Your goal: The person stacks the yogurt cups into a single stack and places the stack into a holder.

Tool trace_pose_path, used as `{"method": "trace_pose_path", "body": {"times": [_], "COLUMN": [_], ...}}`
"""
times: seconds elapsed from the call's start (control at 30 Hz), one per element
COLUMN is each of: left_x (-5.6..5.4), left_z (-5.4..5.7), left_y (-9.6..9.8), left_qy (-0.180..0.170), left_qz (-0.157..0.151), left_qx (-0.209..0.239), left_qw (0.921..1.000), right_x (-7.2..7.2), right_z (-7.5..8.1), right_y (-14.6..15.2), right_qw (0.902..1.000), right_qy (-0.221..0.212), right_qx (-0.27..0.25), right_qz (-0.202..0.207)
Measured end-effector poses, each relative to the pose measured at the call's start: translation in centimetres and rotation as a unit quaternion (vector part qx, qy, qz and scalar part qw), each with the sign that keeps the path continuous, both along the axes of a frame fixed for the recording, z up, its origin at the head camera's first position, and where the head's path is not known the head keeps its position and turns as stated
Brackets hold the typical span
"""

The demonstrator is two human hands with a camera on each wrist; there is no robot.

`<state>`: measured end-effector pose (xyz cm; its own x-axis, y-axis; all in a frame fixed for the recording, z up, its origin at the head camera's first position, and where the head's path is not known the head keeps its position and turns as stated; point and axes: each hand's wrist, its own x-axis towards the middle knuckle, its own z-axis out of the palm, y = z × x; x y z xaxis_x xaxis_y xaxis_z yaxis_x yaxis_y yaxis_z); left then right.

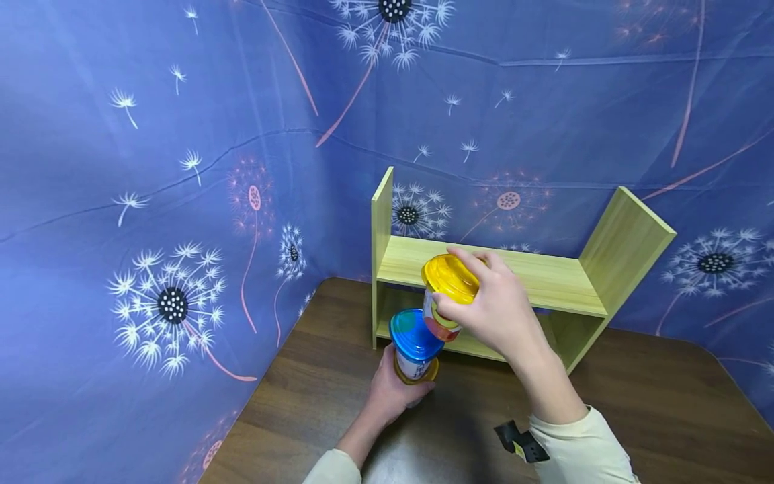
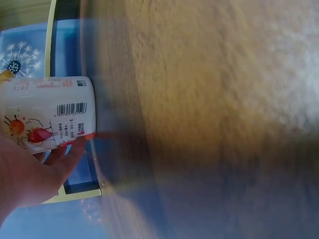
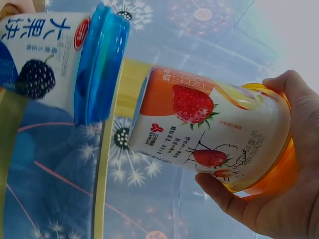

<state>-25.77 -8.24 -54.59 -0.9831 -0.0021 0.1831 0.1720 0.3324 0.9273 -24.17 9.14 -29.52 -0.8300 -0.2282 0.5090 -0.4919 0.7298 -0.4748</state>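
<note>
Brown table [image 1: 314, 383] (wood-grained), pale shelf [image 1: 556, 277] standing on it

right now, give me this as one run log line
left hand: holds lower cup | blue-lidded cup: sits on lower cup | right hand: holds yellow-lidded cup above blue-lidded cup, not touching

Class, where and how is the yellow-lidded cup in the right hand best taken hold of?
I'd grip the cup at the end with the yellow lid, from above and the right, as the right hand does: the cup widens toward that end, and its base is left free, facing the blue lid.
</note>
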Motion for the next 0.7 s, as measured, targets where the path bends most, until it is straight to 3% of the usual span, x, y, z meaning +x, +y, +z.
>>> {"method": "trace_pose_path", "body": {"times": [0.3,0.7], "left_x": [-0.1,-0.2], "left_z": [0.0,0.0], "left_y": [0.0,-0.1], "left_qy": [-0.017,-0.022], "left_qz": [0.008,-0.005], "left_qx": [-0.004,-0.001], "left_qw": [0.9998,0.9997], "right_x": [-0.8,-0.9], "right_z": [-0.7,-1.5], "right_y": [-1.5,-3.1], "right_qw": [0.9999,0.9993], "right_qy": [-0.005,0.003], "right_qx": [0.011,0.038], "right_qz": [0.001,-0.004]}}
